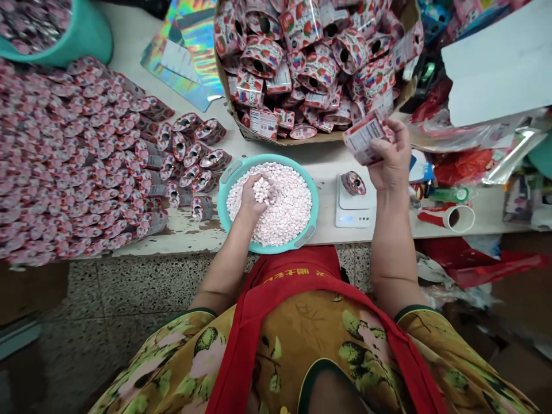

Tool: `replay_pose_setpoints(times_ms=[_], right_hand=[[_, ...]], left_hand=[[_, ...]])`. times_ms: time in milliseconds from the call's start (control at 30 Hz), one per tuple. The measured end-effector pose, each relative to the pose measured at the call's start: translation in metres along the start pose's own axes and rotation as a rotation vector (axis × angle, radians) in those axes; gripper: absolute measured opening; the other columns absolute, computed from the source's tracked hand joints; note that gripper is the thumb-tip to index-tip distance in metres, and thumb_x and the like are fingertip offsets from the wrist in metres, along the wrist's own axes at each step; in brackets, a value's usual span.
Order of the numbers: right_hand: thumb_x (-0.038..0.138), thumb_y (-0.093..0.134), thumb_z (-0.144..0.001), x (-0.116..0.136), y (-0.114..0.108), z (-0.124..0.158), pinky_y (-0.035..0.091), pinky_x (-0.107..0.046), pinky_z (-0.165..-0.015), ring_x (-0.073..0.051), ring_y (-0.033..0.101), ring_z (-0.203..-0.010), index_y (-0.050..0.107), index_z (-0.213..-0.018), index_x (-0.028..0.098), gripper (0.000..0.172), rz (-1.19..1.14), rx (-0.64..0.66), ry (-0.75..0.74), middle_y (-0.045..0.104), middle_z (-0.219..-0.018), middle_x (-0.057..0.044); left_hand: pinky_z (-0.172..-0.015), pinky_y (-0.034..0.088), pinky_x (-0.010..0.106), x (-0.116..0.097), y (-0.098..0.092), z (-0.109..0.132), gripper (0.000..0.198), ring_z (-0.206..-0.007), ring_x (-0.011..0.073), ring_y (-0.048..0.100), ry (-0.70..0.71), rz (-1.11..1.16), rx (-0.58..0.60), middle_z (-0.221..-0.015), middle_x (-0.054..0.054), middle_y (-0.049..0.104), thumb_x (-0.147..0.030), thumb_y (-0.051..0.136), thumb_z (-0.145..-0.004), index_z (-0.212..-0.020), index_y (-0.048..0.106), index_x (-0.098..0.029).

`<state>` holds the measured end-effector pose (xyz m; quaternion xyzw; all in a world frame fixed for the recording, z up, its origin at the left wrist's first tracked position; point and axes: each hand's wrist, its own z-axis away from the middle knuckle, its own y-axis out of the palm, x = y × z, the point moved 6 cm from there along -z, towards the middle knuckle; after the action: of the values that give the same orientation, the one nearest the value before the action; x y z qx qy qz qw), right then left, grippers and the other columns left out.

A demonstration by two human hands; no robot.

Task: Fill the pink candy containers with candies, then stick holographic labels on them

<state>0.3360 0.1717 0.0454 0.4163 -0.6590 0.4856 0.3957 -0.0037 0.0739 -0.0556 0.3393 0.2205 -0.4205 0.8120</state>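
Note:
A teal basin (227,183) full of small white candies (287,210) sits at the table's near edge. My left hand (254,195) is dug into the candies, fingers closed around a handful. My right hand (390,158) is raised above a small white scale (350,214) and grips a red-and-white strawberry-print pouch (364,137). Another opened pouch (353,183) stands on the scale's platform.
A cardboard box (319,63) heaped with empty pouches stands behind the basin. Filled pouches (77,161) cover the table's left side. Holographic sheets (190,52), a teal tub (64,29), a tape roll (459,217) and plastic clutter lie around.

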Motion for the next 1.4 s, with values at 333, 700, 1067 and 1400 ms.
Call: replay_pose_setpoints(times_ms=[333,700,1067,1400], right_hand=[[0.044,0.083,-0.066,0.029,0.127,0.149,0.057,-0.037,-0.090,-0.023,0.070,-0.099,0.069,-0.112,0.019,0.054,-0.269,0.251,0.358,0.074,-0.107,-0.005],[0.024,0.070,-0.065,0.060,0.161,0.152,0.053,-0.038,-0.095,-0.026,0.068,-0.100,0.070,-0.103,0.022,0.038,0.054,0.288,0.211,0.075,-0.107,-0.002],[0.029,0.073,-0.069,0.066,0.173,0.148,0.053,-0.041,-0.090,-0.028,0.068,-0.100,0.068,-0.104,0.022,0.036,0.177,0.314,0.208,0.074,-0.110,-0.005],[0.028,0.071,-0.072,0.068,0.168,0.152,0.053,-0.041,-0.093,-0.028,0.066,-0.103,0.067,-0.105,0.023,0.034,0.173,0.256,0.162,0.074,-0.109,-0.005]], left_hand=[[-0.038,0.034,0.018,-0.036,0.045,0.061,0.027,-0.044,0.0077,0.051,0.102,0.116,0.140,-0.064,-0.001,0.058,-0.036,0.052,-0.094,-0.073,0.057,-0.019],[-0.058,0.049,0.021,-0.041,0.056,0.065,0.040,-0.055,0.0080,0.055,0.554,0.037,-0.050,-0.062,-0.005,0.050,-0.044,0.068,-0.089,-0.066,0.045,-0.020],[-0.055,0.044,0.020,-0.045,0.050,0.053,0.050,-0.053,0.0070,0.052,0.565,0.042,-0.047,-0.060,-0.005,0.050,-0.056,0.075,-0.084,-0.065,0.047,-0.019],[-0.050,0.040,0.019,-0.042,0.059,0.056,0.049,-0.047,0.0055,0.048,0.555,-0.003,-0.043,-0.056,-0.007,0.047,-0.056,0.075,-0.084,-0.067,0.049,-0.019]])
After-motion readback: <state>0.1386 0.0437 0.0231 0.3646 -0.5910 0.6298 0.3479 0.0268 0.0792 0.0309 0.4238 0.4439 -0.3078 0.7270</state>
